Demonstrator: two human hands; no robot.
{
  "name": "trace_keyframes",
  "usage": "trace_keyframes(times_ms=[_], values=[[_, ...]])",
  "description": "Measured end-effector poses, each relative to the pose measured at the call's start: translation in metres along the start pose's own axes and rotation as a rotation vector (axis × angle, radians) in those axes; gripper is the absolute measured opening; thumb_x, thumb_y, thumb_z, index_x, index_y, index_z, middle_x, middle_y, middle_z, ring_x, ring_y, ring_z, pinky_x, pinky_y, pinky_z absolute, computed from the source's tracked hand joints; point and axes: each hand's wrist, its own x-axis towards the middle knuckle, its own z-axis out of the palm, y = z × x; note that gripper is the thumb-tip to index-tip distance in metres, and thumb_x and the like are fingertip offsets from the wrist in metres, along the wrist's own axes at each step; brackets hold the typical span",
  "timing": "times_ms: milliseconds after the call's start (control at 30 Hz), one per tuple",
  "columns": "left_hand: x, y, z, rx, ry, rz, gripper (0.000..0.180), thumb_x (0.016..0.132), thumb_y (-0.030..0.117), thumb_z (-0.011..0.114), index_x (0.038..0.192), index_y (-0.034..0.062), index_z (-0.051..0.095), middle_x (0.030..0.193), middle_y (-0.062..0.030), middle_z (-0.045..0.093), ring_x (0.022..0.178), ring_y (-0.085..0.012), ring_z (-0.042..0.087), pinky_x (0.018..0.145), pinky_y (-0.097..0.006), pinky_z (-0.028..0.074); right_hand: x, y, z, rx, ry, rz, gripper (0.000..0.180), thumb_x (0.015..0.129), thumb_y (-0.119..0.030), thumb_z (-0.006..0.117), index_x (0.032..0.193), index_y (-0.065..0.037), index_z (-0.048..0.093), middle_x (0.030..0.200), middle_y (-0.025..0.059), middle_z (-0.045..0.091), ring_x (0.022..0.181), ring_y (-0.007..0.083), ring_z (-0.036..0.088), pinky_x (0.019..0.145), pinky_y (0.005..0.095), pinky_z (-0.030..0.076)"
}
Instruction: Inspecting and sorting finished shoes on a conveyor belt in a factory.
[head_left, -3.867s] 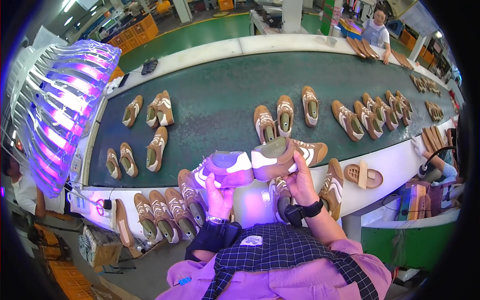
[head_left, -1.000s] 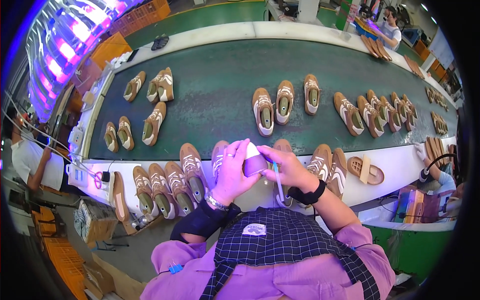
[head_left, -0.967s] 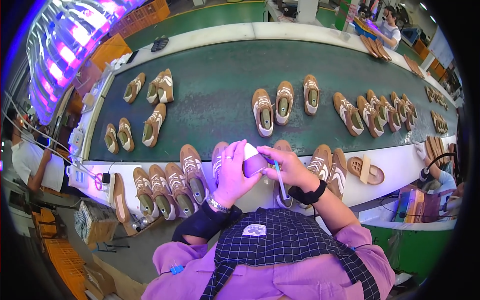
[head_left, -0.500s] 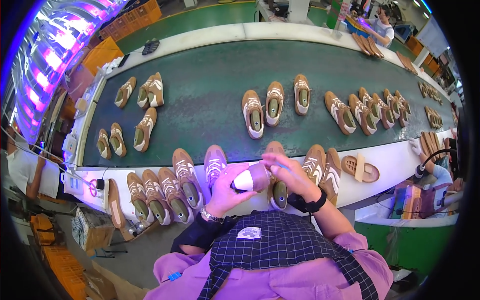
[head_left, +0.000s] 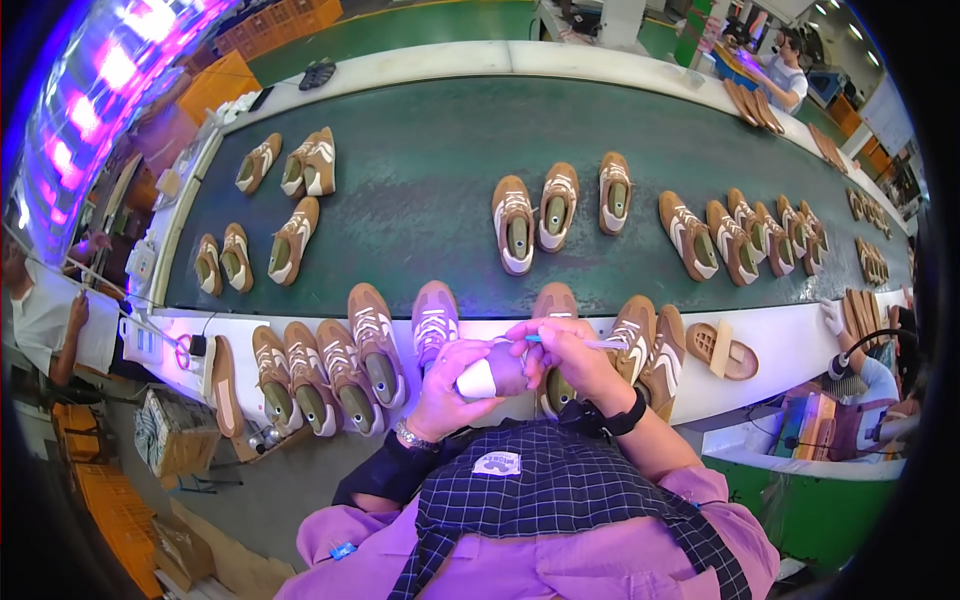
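My left hand is closed around a brown shoe, whose white heel patch faces me. My right hand pinches a slim pen-like tool with a light blue tip end, held just above that shoe. Part of the shoe is covered by my fingers. Just beyond my hands, a laced sneaker and another sneaker stand on the white ledge. More brown sneakers are lined up to the left of my left hand.
The dark green conveyor belt carries several brown-and-white sneakers. On the white ledge at right lie shoe soles. A purple-lit curved machine stands at left. Co-workers are at the far right and left.
My right hand has come down and closer to the shoe, and the pen-like tool now shows clearly in it. The shoe has tipped slightly in my left hand. The view has shifted a little.
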Motion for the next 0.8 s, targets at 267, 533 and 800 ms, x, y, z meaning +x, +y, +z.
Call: trace_keyframes(times_ms=[267, 533, 800], values=[[-0.011, 0.005, -0.017, 0.133, 0.148, 0.005, 0.061, 0.057, 0.014, 0.084, 0.11, 0.0042, 0.055, 0.109, -0.0129, 0.06, 0.102, -0.0279, 0.055, 0.089, -0.039, 0.044, 0.026, 0.015, 0.012, -0.094, -0.043, -0.009, 0.021, 0.091, -0.014, 0.048, 0.106, 0.001, 0.048, 0.085, 0.0092, 0.059, 0.064, 0.0115, 0.057, 0.053, 0.0241, 0.047], [-0.016, 0.003, -0.033, 0.175, 0.096, 0.029, 0.054, 0.057, 0.013, 0.082, 0.105, 0.0038, 0.058, 0.106, -0.0126, 0.061, 0.1, -0.0289, 0.056, 0.087, -0.038, 0.045, 0.037, 0.024, 0.035, -0.191, 0.054, 0.021, 0.017, 0.092, -0.015, 0.051, 0.096, -0.001, 0.059, 0.071, 0.0015, 0.057, 0.058, 0.0057, 0.053, 0.048, 0.0199, 0.043], [-0.012, 0.003, -0.037, 0.155, 0.086, 0.029, 0.054, 0.056, 0.013, 0.081, 0.104, 0.0034, 0.059, 0.106, -0.0123, 0.061, 0.098, -0.0286, 0.056, 0.087, -0.039, 0.045, 0.043, 0.04, 0.041, -0.441, 0.238, -0.195, 0.009, 0.091, -0.012, 0.053, 0.093, -0.004, 0.051, 0.066, -0.0015, 0.054, 0.057, 0.0038, 0.048, 0.05, 0.0208, 0.04]])
